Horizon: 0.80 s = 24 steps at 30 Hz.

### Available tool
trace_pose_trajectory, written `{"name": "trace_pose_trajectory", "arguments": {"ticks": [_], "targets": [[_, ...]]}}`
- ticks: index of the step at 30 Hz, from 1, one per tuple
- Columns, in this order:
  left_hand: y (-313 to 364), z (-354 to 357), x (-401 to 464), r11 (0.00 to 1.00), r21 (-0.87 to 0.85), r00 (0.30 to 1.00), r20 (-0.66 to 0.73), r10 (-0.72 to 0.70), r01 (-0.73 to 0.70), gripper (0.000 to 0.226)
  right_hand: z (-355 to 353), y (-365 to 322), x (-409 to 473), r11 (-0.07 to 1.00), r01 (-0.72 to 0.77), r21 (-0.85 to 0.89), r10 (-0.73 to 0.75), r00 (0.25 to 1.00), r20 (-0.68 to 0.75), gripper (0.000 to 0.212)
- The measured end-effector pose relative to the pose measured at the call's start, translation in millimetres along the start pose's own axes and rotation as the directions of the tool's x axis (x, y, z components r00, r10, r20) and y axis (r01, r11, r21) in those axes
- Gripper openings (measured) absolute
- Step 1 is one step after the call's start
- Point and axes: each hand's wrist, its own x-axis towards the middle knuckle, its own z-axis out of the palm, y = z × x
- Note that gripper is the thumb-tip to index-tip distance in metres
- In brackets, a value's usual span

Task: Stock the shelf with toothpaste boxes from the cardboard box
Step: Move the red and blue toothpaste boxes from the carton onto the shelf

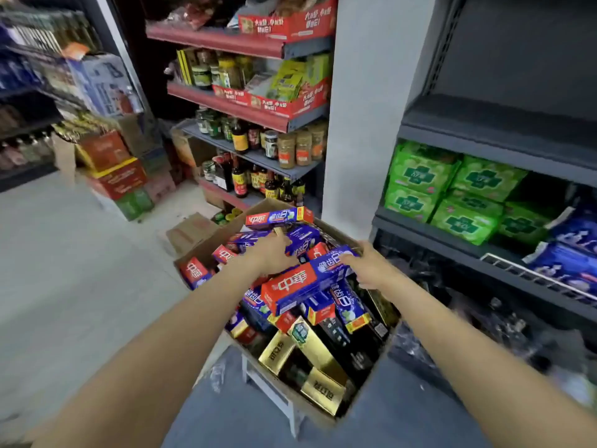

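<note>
Low in the centre of the frame an open cardboard box (206, 250) sits packed with a loose heap of toothpaste boxes (323, 321), mostly red-and-blue ones, with gold and dark ones toward the lower edge. Both bare arms reach into it from the bottom corners of the frame. The left hand (273, 253) lies palm-down on the pile near the box's upper part, fingers curled over a blue carton; whether its grip has actually closed on that carton cannot be told. The right hand (368, 265) has its grip pinching the far end of a long red-and-blue toothpaste box (300, 286) that lies slantwise on top of the heap. To the right of the frame stands a dark shelf (497, 147), its middle tier holding green packs (452, 192) and blue packs (571, 253) further right. In the upper centre, red-edged shelves carry jars and bottles (258, 140).
</note>
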Motion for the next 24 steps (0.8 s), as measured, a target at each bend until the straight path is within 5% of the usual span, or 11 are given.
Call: {"name": "trace_pose_trajectory", "arguments": {"ticks": [7, 10, 12, 15, 19, 24], "targets": [[-19.6, 14.0, 21.7, 0.994, 0.048, 0.994, -0.043, -0.096, 0.098, 0.07, 34.6, -21.9, 0.1, 0.901, -0.257, 0.349, 0.192, 0.959, 0.21, 0.09], [-20.5, 13.7, 31.2, 0.99, 0.073, 0.992, -0.032, -0.118, 0.12, 0.071, 45.9, -21.3, 5.9, 0.852, -0.234, 0.469, 0.176, 0.97, 0.166, 0.091], [-19.3, 12.9, 32.3, 0.994, 0.053, 0.995, -0.03, -0.098, 0.1, 0.052, 49.9, -18.8, 10.8, 0.838, -0.183, 0.515, 0.155, 0.983, 0.097, 0.09], [-16.9, 11.0, 26.5, 0.99, -0.128, 0.995, -0.069, -0.069, 0.059, 0.029, 45.6, -17.8, 12.7, 0.819, -0.083, 0.567, 0.094, 0.995, 0.009, 0.085], [-8.7, 5.5, 12.8, 0.915, -0.404, 0.987, -0.138, -0.085, 0.022, 0.031, 24.0, -14.6, 13.8, 0.791, 0.052, 0.61, 0.031, 0.992, -0.124, 0.088], [38.9, -23.1, 3.8, 0.661, -0.748, 0.989, -0.129, -0.065, -0.054, 0.019, -26.8, -9.1, 10.3, 0.692, 0.166, 0.703, 0.014, 0.97, -0.242, 0.089]]}}
